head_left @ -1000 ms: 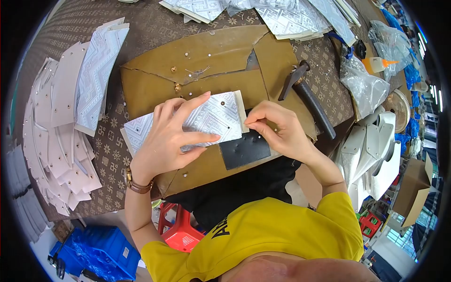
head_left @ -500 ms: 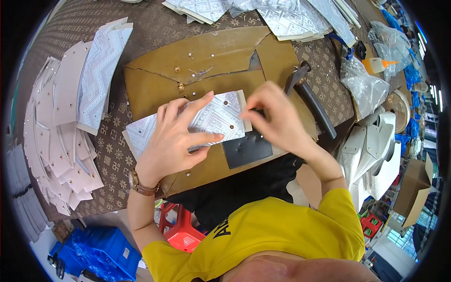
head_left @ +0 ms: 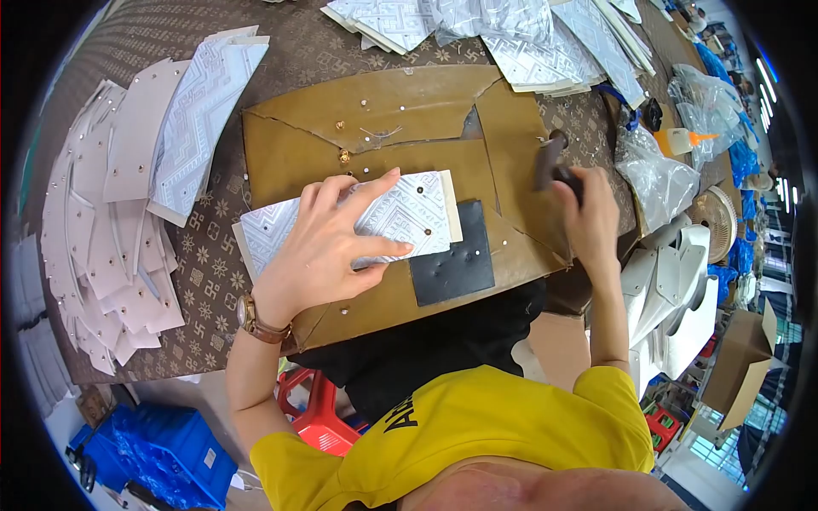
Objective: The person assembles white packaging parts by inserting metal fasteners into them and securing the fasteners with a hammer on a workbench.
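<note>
My left hand [head_left: 328,243] presses flat on the patterned piece [head_left: 413,211]; my right hand [head_left: 588,213] grips the hammer [head_left: 550,162].
Nearest to me, the black square plate [head_left: 452,264] lies on the brown board [head_left: 400,111], and the right end of the patterned piece touches its upper edge. My left fingers are spread open on this piece. Well apart, at the board's right edge, my right hand is closed around the hammer's handle. Farther away, patterned sheets [head_left: 511,38] are piled.

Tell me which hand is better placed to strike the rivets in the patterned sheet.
Right, probably. The right hand has its grip closed on the hammer, while the left hand lies flat on the patterned sheet, pinning it over the black pad.
</note>
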A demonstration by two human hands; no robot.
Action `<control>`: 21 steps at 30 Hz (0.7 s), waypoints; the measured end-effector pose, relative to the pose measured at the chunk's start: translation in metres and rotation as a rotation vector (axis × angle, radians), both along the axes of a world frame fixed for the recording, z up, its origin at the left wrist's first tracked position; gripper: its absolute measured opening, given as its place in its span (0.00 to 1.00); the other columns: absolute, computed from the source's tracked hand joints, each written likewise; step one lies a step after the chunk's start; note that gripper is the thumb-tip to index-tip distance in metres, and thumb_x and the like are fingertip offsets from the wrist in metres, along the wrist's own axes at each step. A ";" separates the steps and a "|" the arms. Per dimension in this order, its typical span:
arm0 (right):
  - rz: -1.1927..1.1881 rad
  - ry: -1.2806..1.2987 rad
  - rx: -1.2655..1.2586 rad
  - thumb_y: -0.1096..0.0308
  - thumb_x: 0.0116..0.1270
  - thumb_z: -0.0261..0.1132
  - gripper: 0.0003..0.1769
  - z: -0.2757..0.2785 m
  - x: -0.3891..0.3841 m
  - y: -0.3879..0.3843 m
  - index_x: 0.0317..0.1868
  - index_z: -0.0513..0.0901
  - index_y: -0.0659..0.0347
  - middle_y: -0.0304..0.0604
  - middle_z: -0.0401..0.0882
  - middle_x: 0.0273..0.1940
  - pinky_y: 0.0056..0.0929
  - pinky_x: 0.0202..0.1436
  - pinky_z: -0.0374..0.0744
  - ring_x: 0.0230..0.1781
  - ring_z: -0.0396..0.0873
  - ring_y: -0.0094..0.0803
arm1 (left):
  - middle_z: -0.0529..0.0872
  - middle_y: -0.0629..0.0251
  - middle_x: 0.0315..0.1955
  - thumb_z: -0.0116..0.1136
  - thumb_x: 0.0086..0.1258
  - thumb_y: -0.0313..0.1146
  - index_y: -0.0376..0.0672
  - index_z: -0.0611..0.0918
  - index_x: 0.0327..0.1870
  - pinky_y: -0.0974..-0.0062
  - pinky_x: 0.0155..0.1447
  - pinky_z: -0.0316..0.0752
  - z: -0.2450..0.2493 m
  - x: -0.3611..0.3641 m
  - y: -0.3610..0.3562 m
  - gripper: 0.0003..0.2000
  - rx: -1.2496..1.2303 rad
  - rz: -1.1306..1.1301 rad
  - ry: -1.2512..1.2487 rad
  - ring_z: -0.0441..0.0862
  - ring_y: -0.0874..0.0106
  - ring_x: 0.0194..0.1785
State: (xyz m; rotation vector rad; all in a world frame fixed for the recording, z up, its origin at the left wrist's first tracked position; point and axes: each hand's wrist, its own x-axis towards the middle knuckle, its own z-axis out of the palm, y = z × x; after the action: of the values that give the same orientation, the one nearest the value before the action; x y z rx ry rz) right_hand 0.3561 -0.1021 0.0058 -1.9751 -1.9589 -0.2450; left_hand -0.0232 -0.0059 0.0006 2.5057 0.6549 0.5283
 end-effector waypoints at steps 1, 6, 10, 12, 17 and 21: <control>-0.093 0.350 -0.048 0.62 0.78 0.68 0.16 0.023 -0.012 -0.008 0.53 0.80 0.68 0.51 0.80 0.39 0.46 0.45 0.80 0.34 0.81 0.49 | 0.73 0.64 0.80 0.75 0.54 0.32 0.64 0.96 0.44 0.56 0.71 0.67 0.000 0.000 0.000 0.16 -0.007 -0.001 0.002 0.72 0.49 0.68; 0.170 1.169 0.024 0.55 0.83 0.57 0.22 0.058 -0.047 -0.050 0.53 0.80 0.70 0.51 0.83 0.31 0.43 0.37 0.84 0.28 0.84 0.49 | 0.75 0.62 0.79 0.77 0.50 0.31 0.64 0.96 0.43 0.56 0.72 0.66 0.000 0.003 0.000 0.17 -0.001 0.001 0.013 0.73 0.49 0.67; 0.402 0.637 -0.519 0.56 0.81 0.61 0.20 0.042 -0.076 -0.039 0.54 0.84 0.67 0.54 0.87 0.32 0.42 0.37 0.84 0.33 0.89 0.52 | 0.75 0.62 0.79 0.77 0.50 0.32 0.65 0.96 0.44 0.56 0.72 0.66 0.003 0.003 0.001 0.18 0.001 -0.009 0.030 0.73 0.49 0.67; 0.348 0.507 -0.506 0.60 0.81 0.63 0.16 0.032 -0.093 -0.019 0.54 0.85 0.66 0.55 0.87 0.33 0.43 0.38 0.83 0.34 0.88 0.55 | 0.75 0.62 0.79 0.77 0.50 0.31 0.65 0.96 0.44 0.55 0.72 0.66 0.005 0.002 -0.001 0.19 0.006 -0.024 0.033 0.73 0.49 0.67; -0.018 0.630 -0.188 0.63 0.78 0.70 0.15 0.026 -0.060 0.001 0.57 0.84 0.62 0.55 0.85 0.32 0.44 0.39 0.82 0.35 0.86 0.59 | 0.75 0.58 0.78 0.77 0.54 0.35 0.62 0.92 0.56 0.55 0.71 0.70 0.004 -0.004 0.005 0.24 0.004 0.016 -0.027 0.76 0.50 0.66; -0.080 0.267 0.010 0.66 0.78 0.69 0.12 0.018 -0.028 0.029 0.54 0.85 0.64 0.51 0.85 0.37 0.39 0.41 0.83 0.37 0.87 0.48 | 0.73 0.51 0.79 0.71 0.66 0.47 0.49 0.82 0.72 0.59 0.63 0.77 0.023 -0.014 0.008 0.31 -0.433 0.075 -0.364 0.80 0.48 0.63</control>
State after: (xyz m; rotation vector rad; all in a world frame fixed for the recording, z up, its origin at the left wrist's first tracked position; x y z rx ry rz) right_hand 0.3281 -0.0735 0.0242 -1.9683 -1.7103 -0.0090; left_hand -0.0369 0.0019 0.0233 1.9248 0.6415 0.7564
